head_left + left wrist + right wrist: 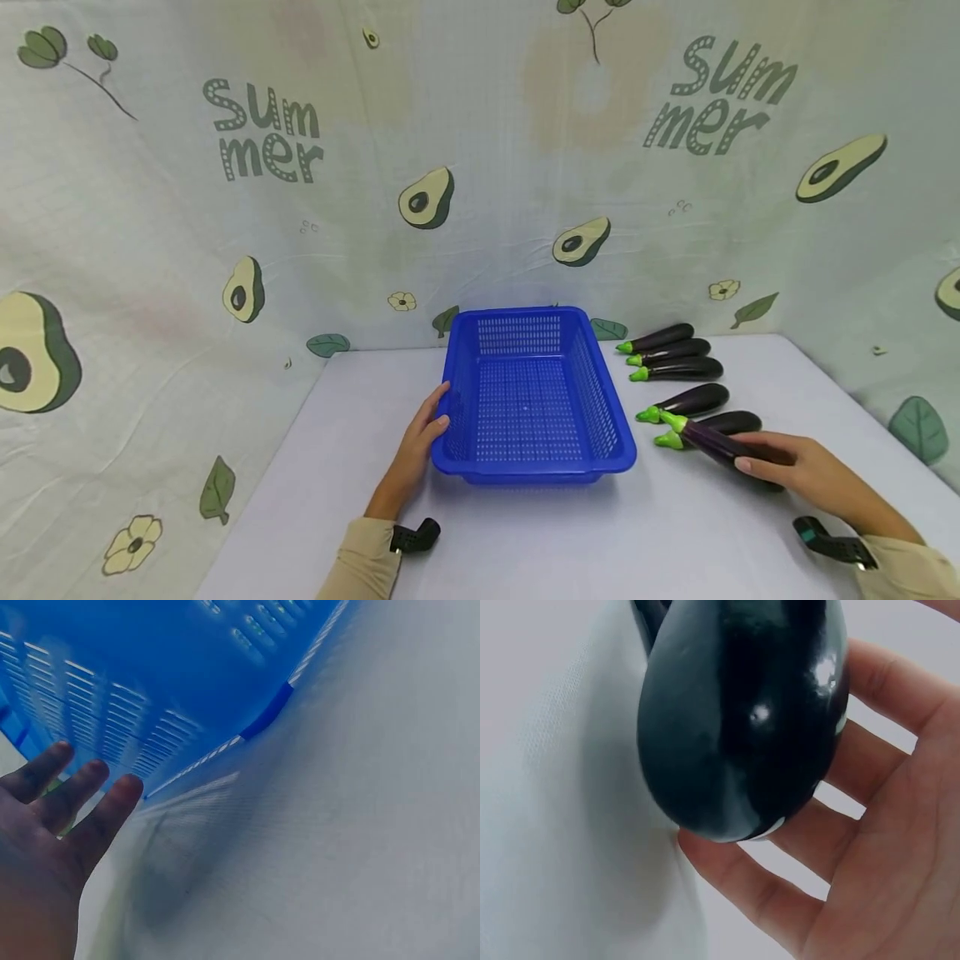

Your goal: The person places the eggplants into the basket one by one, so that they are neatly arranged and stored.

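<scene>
A blue plastic basket with slotted walls stands mid-table. My left hand is at its left side, thumb and index fingertip right at the rim. In the left wrist view, three fairly straight, spread fingers reach up to the basket's outer wall. My right hand grips a dark purple eggplant by its thick end, its green stem pointing up and left toward the basket. The right wrist view shows the eggplant's rounded end close up, fingers curled behind and beneath it.
Right of the basket, several more eggplants lie in a column, stems toward the basket: three at the back, then another and one partly covered by the held one. A printed cloth hangs behind the white table.
</scene>
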`<action>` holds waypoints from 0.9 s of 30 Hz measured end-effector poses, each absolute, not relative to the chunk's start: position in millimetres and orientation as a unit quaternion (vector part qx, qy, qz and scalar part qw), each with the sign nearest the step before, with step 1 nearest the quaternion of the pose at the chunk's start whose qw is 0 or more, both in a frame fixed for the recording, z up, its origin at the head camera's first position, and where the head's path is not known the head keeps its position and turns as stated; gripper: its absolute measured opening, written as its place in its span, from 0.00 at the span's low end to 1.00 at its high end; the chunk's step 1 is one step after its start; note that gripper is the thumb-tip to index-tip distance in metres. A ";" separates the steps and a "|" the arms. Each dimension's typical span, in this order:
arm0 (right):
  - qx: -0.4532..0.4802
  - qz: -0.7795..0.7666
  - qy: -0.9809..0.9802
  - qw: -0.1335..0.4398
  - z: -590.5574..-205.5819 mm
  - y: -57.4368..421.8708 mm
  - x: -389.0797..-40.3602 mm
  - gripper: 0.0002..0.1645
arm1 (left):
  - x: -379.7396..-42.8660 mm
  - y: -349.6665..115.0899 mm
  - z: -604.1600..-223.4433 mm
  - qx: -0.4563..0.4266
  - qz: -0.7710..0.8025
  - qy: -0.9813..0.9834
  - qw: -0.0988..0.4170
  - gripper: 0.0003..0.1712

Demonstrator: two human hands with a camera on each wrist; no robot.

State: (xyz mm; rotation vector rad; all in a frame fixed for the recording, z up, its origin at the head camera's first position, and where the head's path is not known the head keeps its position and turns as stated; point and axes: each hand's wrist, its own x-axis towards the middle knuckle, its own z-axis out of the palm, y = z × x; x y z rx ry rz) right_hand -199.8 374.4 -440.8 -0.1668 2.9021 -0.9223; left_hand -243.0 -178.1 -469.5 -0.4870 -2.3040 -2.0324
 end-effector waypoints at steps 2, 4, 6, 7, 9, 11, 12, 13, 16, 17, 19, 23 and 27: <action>-0.048 -0.311 0.948 0.048 -442.5 372.3 -198.9 0.40 | -242.6 -177.5 -470.5 -0.148 -0.653 -0.743 0.016 0.32; -0.043 -0.321 0.945 0.052 -443.8 370.2 -198.0 0.40 | -241.2 -177.1 -471.7 -0.143 -0.656 -0.741 0.016 0.32; -0.041 -0.324 0.943 0.055 -443.7 368.5 -197.6 0.40 | -240.0 -176.7 -472.9 -0.143 -0.658 -0.739 0.013 0.32; -0.039 -0.326 0.943 0.053 -443.0 367.7 -197.9 0.41 | -239.9 -176.4 -473.0 -0.143 -0.659 -0.738 0.013 0.32; -0.041 -0.327 0.943 0.047 -440.9 365.8 -199.2 0.40 | -240.2 -175.8 -472.6 -0.148 -0.660 -0.736 0.014 0.32; -0.045 -0.329 0.943 0.039 -438.8 363.9 -200.6 0.40 | -241.4 -175.2 -471.5 -0.152 -0.661 -0.734 0.018 0.31; -0.044 -0.329 0.943 0.035 -437.8 362.8 -201.4 0.40 | -242.0 -174.8 -470.8 -0.152 -0.661 -0.735 0.020 0.31; -0.047 -0.331 0.942 0.031 -437.6 361.8 -203.0 0.39 | -242.4 -175.2 -470.5 -0.151 -0.662 -0.734 0.023 0.31; -0.057 -0.336 0.940 0.015 -435.9 359.5 -205.2 0.37 | -242.9 -175.2 -469.0 -0.152 -0.664 -0.731 0.022 0.31; -0.059 -0.339 0.939 0.008 -435.1 358.9 -205.4 0.37 | -243.1 -174.9 -468.6 -0.153 -0.665 -0.731 0.019 0.31; -0.064 -0.344 0.937 -0.008 -432.2 358.6 -205.8 0.35 | -243.0 -174.2 -468.4 -0.154 -0.665 -0.730 0.014 0.32; -0.078 -0.353 0.932 -0.021 -425.5 355.6 -209.8 0.35 | -240.0 -172.8 -470.1 -0.150 -0.664 -0.733 0.011 0.32; -0.083 -0.348 0.934 -0.018 -418.5 348.9 -217.8 0.37 | -239.3 -172.8 -472.7 -0.148 -0.666 -0.731 0.009 0.32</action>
